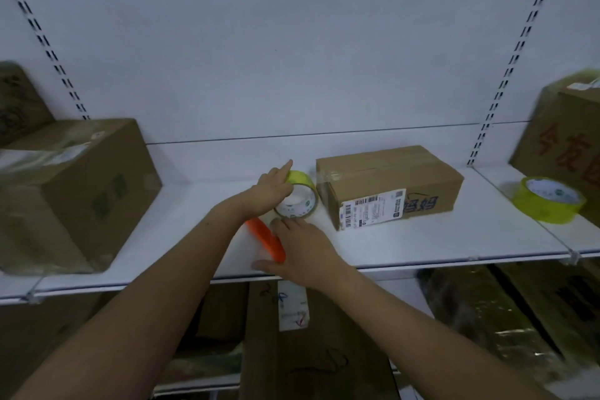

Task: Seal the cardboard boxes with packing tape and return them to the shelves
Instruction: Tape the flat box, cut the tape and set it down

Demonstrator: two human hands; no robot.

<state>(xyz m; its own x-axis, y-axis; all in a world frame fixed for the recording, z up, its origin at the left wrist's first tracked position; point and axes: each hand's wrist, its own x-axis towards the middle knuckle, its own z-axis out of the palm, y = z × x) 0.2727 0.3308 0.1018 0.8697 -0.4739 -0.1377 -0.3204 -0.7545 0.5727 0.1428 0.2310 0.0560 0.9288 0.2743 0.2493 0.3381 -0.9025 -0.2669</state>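
Observation:
A small cardboard box (pixel 389 185) with a white shipping label lies on the white shelf (pixel 406 247), tape across its top seam. Just left of it stands a yellow-green roll of packing tape (pixel 300 196), on its edge. My left hand (pixel 271 190) grips the roll from the left, index finger stretched over its top. My right hand (pixel 302 250) holds an orange cutter (pixel 264 237) flat on the shelf, with a fingertip at the roll's lower rim.
A large cardboard box (pixel 74 191) sits on the shelf at the left, another box (pixel 565 143) at the far right with a second tape roll (pixel 548 198) in front of it. More boxes (pixel 311 351) fill the shelf below. Slotted uprights flank the bay.

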